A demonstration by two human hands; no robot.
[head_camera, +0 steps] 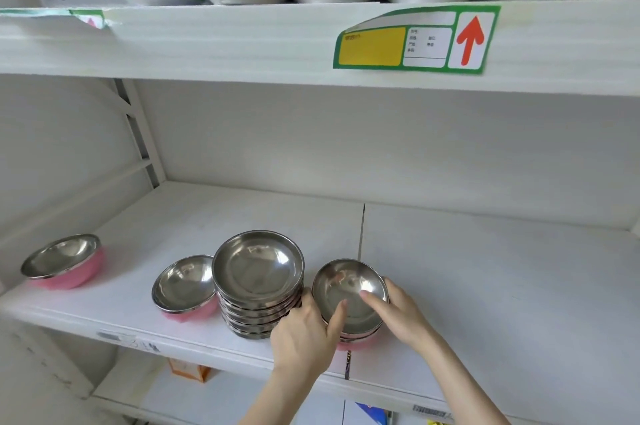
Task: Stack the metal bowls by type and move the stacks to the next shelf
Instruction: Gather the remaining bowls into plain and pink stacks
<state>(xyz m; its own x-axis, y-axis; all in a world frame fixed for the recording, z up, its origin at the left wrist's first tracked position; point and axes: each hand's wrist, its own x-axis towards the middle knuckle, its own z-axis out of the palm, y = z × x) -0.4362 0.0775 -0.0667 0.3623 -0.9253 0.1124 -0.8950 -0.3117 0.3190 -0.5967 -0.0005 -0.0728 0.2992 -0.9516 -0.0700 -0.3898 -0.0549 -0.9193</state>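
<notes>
Both hands on short stack of pink-bodied steel bowls, front edge of white shelf. Left hand and right hand clasp rim, thumbs inside. Tall all-steel dish stack touching at left. Advice: seat top bowl level, keep stack clear of neighbour.

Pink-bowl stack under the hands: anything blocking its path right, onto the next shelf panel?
Nothing visible. The pink-bowl stack, held by the left hand and right hand, sits just left of the panel seam. The plain steel stack and two single pink bowls lie left, out of the path.
</notes>
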